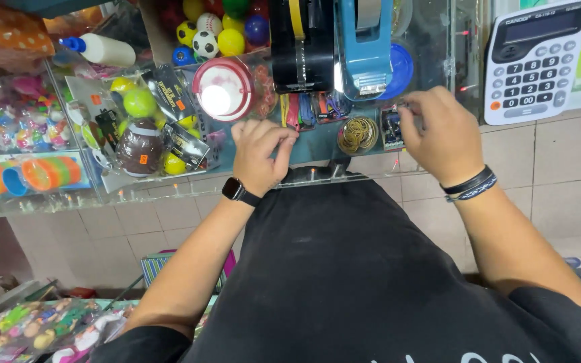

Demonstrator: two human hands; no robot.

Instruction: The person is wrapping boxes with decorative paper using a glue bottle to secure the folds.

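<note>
The left hand (261, 156) rests on the glass counter top (432, 60) with its fingers curled into a loose fist; I cannot tell whether something small is inside it, because the knuckles cover the palm. A black smartwatch (238, 191) sits on that wrist. The right hand (438, 134) is just beside the blue tape dispenser (364, 47), with its fingertips pinched together at something tiny near the dispenser's base; the back of the hand hides it, so what it grasps cannot be made out. Dark bracelets (472, 185) circle the right wrist. Between the two hands, under the glass, lies a coil of rubber bands (358, 134). A black dispenser (302, 44) stands beside the blue one, both cut off by the top edge. A white calculator (536, 60) leans at the right. Coloured toy balls (216, 30) fill a box behind.
</note>
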